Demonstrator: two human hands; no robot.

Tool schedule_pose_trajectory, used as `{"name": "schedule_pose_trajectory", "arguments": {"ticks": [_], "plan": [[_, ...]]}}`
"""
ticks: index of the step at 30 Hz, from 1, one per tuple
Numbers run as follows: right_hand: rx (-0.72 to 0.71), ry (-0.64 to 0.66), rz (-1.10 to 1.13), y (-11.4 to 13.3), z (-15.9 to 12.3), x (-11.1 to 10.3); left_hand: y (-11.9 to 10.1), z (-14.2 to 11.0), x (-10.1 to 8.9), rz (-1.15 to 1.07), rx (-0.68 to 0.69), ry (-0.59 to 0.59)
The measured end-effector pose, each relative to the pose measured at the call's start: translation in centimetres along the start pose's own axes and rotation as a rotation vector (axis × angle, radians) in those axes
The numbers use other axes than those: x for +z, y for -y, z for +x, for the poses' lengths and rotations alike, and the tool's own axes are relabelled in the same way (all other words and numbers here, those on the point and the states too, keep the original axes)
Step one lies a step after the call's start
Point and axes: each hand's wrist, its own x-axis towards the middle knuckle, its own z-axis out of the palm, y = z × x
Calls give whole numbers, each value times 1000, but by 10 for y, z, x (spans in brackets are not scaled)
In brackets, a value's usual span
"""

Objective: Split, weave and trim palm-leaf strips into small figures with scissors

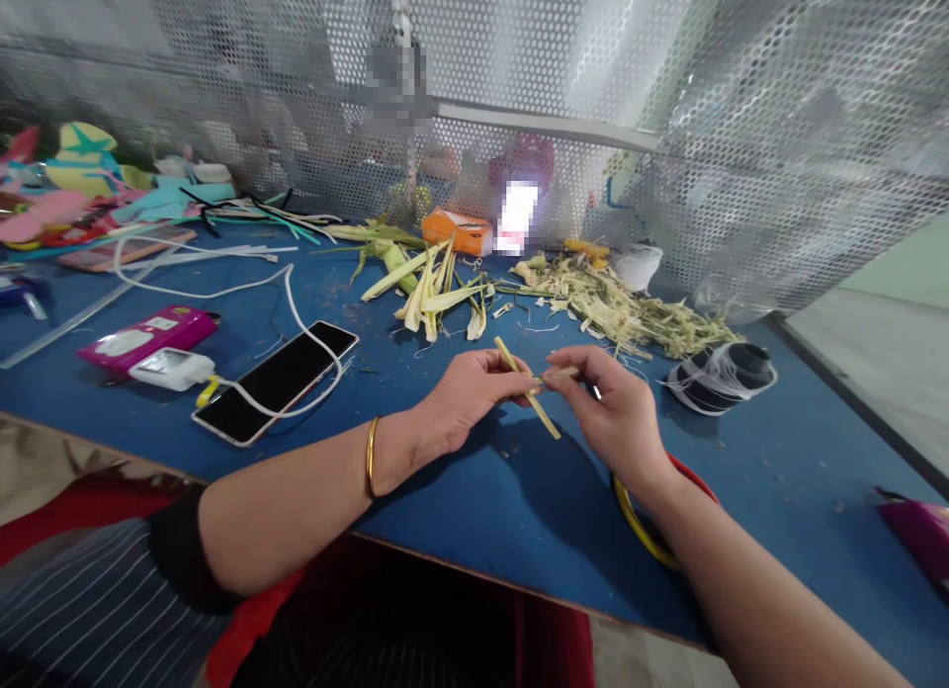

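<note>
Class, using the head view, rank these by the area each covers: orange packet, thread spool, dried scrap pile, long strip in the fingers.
1. Dried scrap pile
2. Thread spool
3. Orange packet
4. Long strip, very narrow
The spool sits nearer the camera than the packet, so their real size order is unsure.

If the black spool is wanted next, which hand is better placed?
Probably the right hand: it is nearer the spool, while the left hand is farther off and pinches a pale strip.

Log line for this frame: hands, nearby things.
left hand: pinching narrow yellow-green strip | right hand: pinching small tan strip | nearby: pale-yellow leafy husks, black cylindrical spool with white thread
</note>
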Motion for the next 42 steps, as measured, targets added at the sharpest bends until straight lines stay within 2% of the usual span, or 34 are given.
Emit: {"name": "schedule_pose_trajectory", "arguments": {"ticks": [3,5,12,17,19,22,25,28,30,31,33,35,38,40,42], "plan": [[-248,80,-162,-3,3,-9,-2,1,-3,-3,-24,4],[-340,118,-217,-5,4,-12,-3,0,-4,6,-31,17],[-500,169,-402,-10,7,-14,-4,-1,-4,5,-98,43],[-495,210,-376,-4,5,-15,-2,-1,-6,-31,-176,69],[-434,227,-313,0,3,-14,-2,0,-7,3,-133,82],[-258,203,-210,5,1,-10,0,2,-8,142,27,114],[36,207,-60,4,2,-7,2,-1,-7,435,284,107],[386,311,275,2,3,-5,2,-6,-5,735,524,54],[492,347,427,2,4,-4,1,-8,-5,781,570,40],[482,339,428,2,4,-4,0,-8,-6,756,555,39],[341,269,297,2,3,-4,-2,-5,-8,629,458,28],[88,198,80,3,1,-5,-5,-1,-10,433,300,12],[-299,166,-229,3,0,-8,-8,2,-12,138,47,-6],[-457,151,-382,2,0,-10,-9,2,-11,31,-77,-2],[-540,122,-470,1,1,-11,-9,1,-11,-13,-154,15]]}}
